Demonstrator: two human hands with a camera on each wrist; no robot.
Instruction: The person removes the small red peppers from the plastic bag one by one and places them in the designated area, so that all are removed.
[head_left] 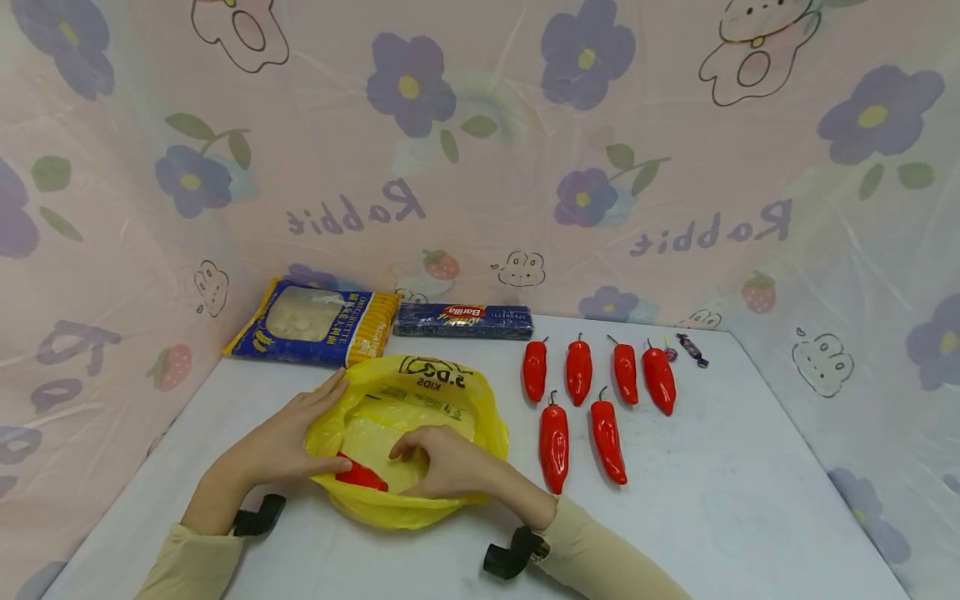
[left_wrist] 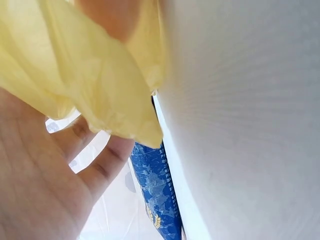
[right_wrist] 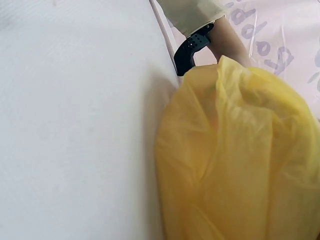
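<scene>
A yellow plastic bag (head_left: 491, 417) lies with its mouth spread wide on the table, printed lettering inside its far wall. My left hand (head_left: 277, 437) holds its left rim, thumb inside and fingers outside. In the left wrist view, that hand's fingers (left_wrist: 107, 162) reach along the bag's outside (left_wrist: 100, 75). One red pepper (head_left: 363, 475) shows inside, near the left thumb. My right hand (head_left: 453, 462) is in the bag's mouth with loosely bent fingers, and nothing shows between them. The right wrist view has the bag's outer wall (right_wrist: 225, 165) in front; the right hand is hidden there.
Several red peppers (head_left: 579, 372) lie in two rows to the right. Behind them are a wrapped candy (head_left: 693, 351) and a small lollipop (head_left: 670, 352). A blue-yellow orecchiette pack (head_left: 315, 325) and a spaghetti pack (head_left: 462, 321) lie along the back, before a patterned curtain (head_left: 480, 167).
</scene>
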